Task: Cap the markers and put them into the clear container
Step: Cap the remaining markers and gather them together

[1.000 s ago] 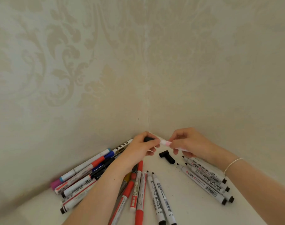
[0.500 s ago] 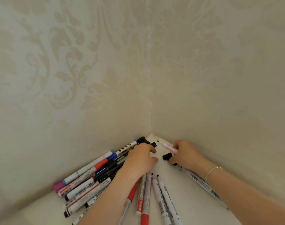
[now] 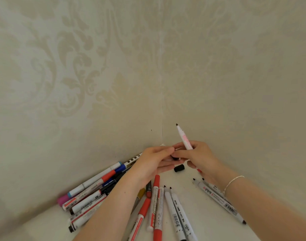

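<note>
We see many markers (image 3: 89, 193) lying on the white table (image 3: 209, 223) by the patterned wall (image 3: 96, 66). A black cap (image 3: 179, 168) lies near. Our right hand (image 3: 199, 158) grips an uncapped marker (image 3: 183, 137), tip up. Our left hand (image 3: 154, 162) pinches something small and dark.

The two hands meet at the far corner of the counter (image 3: 209, 228), where the two walls join. The right hand (image 3: 199, 158) holds an uncapped marker (image 3: 184, 139) that sticks up and away above its fingers (image 3: 181, 154), tip uppermost. The left hand (image 3: 154, 162) lies just left of them, its fingers (image 3: 166, 150) touching the right ones around a small item I cannot make out. A loose cap (image 3: 179, 168) lies on the counter just below and nearer than the fingers. A heap of markers (image 3: 93, 192) lies left of the fingers along the left wall, under the left forearm. More markers (image 3: 166, 206) fan out nearer than the fingers, between the forearms. Two uncapped markers (image 3: 218, 199) lie right of and nearer than the fingers, partly under the right wrist.
</note>
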A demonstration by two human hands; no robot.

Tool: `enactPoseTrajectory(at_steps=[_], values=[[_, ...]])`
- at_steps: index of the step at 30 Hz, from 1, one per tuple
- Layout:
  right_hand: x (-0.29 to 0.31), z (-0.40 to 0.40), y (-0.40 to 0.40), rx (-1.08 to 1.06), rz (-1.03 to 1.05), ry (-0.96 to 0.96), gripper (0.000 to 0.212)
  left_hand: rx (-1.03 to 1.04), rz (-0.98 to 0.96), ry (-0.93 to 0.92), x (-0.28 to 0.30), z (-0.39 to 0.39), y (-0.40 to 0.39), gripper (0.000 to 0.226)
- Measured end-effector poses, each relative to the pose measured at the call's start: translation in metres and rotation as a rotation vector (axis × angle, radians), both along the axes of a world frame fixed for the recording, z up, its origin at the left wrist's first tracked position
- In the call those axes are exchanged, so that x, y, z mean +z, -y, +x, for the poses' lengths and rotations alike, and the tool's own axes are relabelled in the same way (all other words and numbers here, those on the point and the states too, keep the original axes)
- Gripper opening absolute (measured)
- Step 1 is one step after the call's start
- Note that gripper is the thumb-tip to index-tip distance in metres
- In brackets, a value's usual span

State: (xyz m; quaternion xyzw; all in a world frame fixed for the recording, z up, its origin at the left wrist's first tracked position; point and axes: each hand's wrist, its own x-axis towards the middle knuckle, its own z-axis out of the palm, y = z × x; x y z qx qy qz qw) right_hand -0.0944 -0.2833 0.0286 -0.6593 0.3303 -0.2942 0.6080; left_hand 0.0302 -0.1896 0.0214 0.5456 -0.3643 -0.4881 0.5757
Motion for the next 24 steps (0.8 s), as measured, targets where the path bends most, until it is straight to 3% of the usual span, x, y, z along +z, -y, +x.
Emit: enactPoseTrajectory(at_steps=[3, 7, 14, 19, 24], values=[[0.001, 0.0, -0.004, 0.041, 0.027, 0.024, 0.018, 0.107, 0.002, -0.007, -0.003, 0.002, 0.001, 0.024], [0.002, -0.001, -0.001, 0.042, 0.045, 0.025, 0.018, 0.285, -0.049, -0.188, 0.0, 0.011, 0.002, 0.022], [0.005, -0.007, -0.007, 0.216, -0.198, -0.061, 0.026, 0.376, -0.108, -0.355, 0.004, 0.018, 0.0, 0.017], [0.009, -0.009, -0.009, 0.161, -0.224, 0.007, 0.022, 0.392, -0.097, -0.22, 0.004, 0.022, -0.002, 0.022], [0.01, -0.01, -0.006, 0.178, -0.25, -0.057, 0.021, 0.389, -0.102, -0.263, 0.007, 0.021, -0.003, 0.023]])
